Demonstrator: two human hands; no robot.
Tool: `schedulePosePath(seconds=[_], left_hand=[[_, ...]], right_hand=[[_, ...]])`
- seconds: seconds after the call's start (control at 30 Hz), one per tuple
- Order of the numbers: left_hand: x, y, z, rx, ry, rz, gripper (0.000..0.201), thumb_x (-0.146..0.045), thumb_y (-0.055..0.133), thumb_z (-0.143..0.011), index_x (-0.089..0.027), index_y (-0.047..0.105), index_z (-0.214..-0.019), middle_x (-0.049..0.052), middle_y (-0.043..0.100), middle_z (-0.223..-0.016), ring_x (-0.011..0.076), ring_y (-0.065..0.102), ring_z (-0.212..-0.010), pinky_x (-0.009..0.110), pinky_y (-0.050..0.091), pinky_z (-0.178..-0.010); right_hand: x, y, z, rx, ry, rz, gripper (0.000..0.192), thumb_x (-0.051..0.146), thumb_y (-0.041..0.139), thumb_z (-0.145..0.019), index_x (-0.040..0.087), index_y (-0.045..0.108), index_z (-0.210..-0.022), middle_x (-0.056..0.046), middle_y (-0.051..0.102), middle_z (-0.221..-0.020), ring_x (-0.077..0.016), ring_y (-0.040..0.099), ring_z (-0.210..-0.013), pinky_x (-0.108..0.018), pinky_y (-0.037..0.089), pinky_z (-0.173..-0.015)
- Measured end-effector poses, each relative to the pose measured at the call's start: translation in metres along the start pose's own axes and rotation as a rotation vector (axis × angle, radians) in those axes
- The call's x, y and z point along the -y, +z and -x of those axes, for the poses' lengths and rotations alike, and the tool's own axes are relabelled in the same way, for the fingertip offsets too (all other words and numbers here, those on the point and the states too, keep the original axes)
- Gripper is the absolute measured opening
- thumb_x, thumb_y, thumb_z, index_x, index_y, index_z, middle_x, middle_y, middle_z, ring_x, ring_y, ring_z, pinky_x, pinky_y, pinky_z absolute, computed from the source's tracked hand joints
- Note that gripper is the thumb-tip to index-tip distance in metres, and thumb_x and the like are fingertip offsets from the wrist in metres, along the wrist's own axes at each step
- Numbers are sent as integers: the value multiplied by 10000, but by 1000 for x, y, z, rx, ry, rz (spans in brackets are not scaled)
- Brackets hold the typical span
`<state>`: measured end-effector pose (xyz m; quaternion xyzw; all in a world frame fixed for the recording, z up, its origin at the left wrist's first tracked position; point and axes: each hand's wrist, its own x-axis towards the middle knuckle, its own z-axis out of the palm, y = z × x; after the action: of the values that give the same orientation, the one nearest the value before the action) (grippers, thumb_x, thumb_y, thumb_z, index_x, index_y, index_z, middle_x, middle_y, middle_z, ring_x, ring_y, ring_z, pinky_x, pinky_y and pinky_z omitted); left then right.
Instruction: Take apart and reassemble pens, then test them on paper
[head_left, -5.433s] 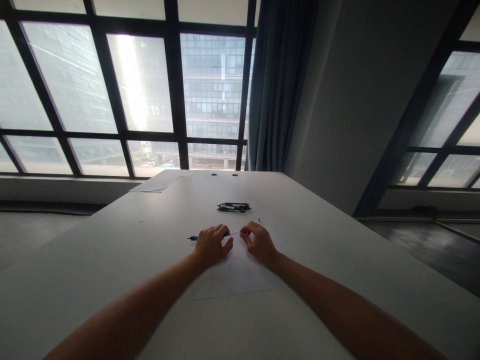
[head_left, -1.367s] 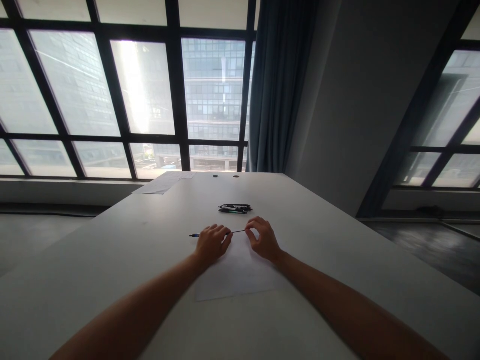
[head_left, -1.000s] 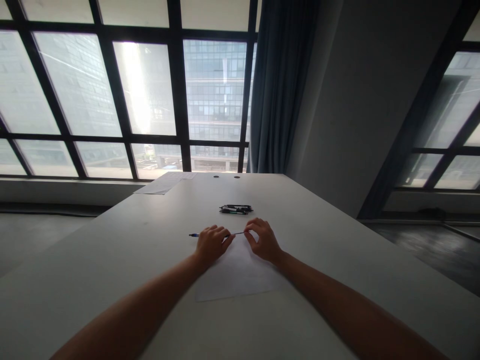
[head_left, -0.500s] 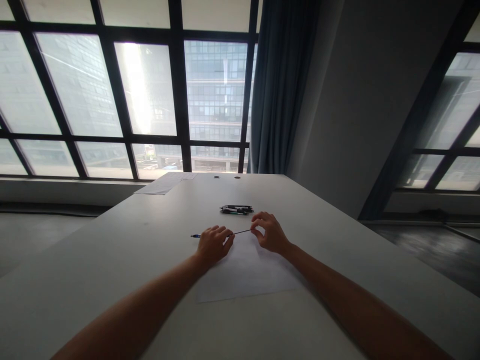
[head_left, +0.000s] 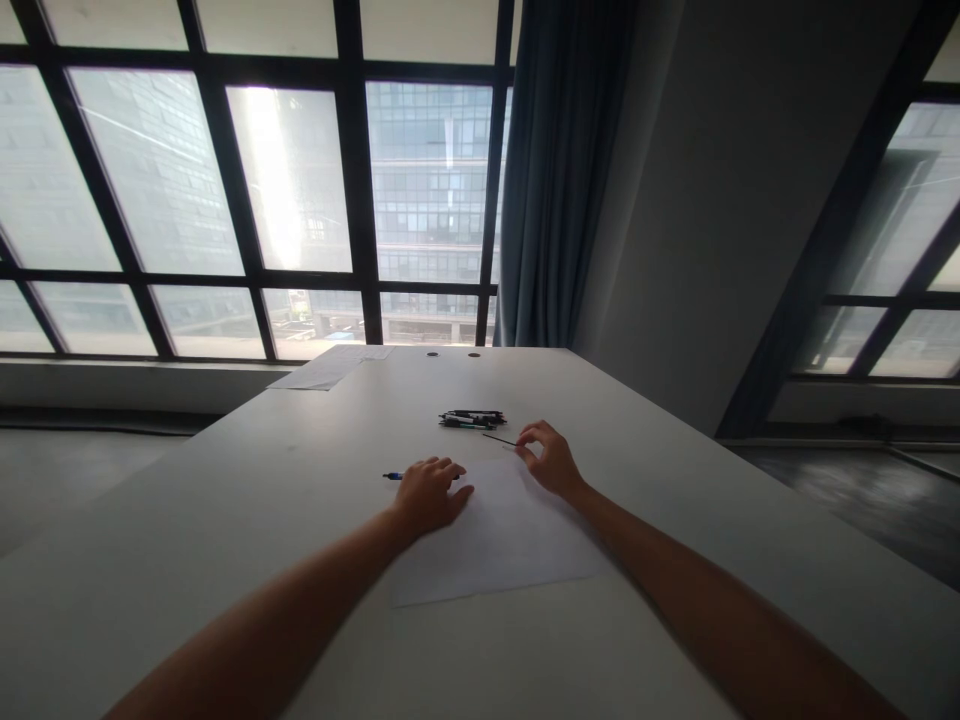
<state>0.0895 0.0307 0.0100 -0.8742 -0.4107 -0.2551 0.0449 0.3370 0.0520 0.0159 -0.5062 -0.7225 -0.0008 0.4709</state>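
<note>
One white sheet of paper (head_left: 495, 545) lay flat nearest on the pale tabletop (head_left: 225, 520), with both bare forearms reaching over it. At the sheet's 11 o'clock corner the left hand (head_left: 429, 492) rested palm down, its grip closed loosely over one pen barrel (head_left: 393, 476), whose blue end stuck out toward 9 o'clock on the tabletop. At the sheet's 1 o'clock corner the right hand (head_left: 550, 458) was raised slightly, its grip pinched together on one thin dark refill (head_left: 499, 439); the rod pointed toward 10 o'clock, clear of the barrel and well apart from the left hand. Just beyond, at 12 o'clock, one small cluster of dark pens (head_left: 472, 419) lay side by side; their number could not be told. Farther off, at 11 o'clock near the tabletop's far edge, lay one more sheet (head_left: 324, 369), and beside it two small round holes (head_left: 452, 354).
</note>
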Motion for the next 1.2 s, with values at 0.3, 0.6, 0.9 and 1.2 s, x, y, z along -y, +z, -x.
schedulePosePath(seconds=[0.3, 0.6, 0.9, 1.2], left_hand=[[2, -4, 0, 127, 42, 31, 247, -419, 554, -845, -259, 699, -964, 38, 697, -889, 217, 652, -839, 308, 480, -716], [4, 0, -1, -218, -104, 57, 403, -452, 518, -896, -205, 571, -1210, 11, 678, -765, 165, 641, -719, 266, 467, -678], [12, 7, -1, -265, -41, 26, 198, -320, 467, -949, -216, 634, -923, 9, 719, -879, 155, 658, -765, 244, 434, -655], [10, 7, -2, -226, -137, -4, 226, -388, 491, -938, -207, 614, -882, 4, 699, -802, 161, 636, -724, 254, 383, -616]], right_hand=[[-8, 10, 0, -46, 169, -76, 130, 261, 532, -788, 187, 627, -739, -33, 633, -851, -160, 591, -762, -301, 453, -758], [18, 9, 7, 4, -64, 4, 54, 158, 594, -753, 193, 613, -715, -50, 626, -879, -196, 578, -859, -344, 435, -816], [21, 10, 12, 47, -169, 12, 84, 120, 600, -762, 197, 590, -730, -50, 627, -901, -216, 569, -896, -378, 406, -827], [22, 7, 14, 131, -219, 208, 30, 156, 589, -757, 183, 596, -746, -55, 620, -928, -197, 551, -884, -337, 364, -797]])
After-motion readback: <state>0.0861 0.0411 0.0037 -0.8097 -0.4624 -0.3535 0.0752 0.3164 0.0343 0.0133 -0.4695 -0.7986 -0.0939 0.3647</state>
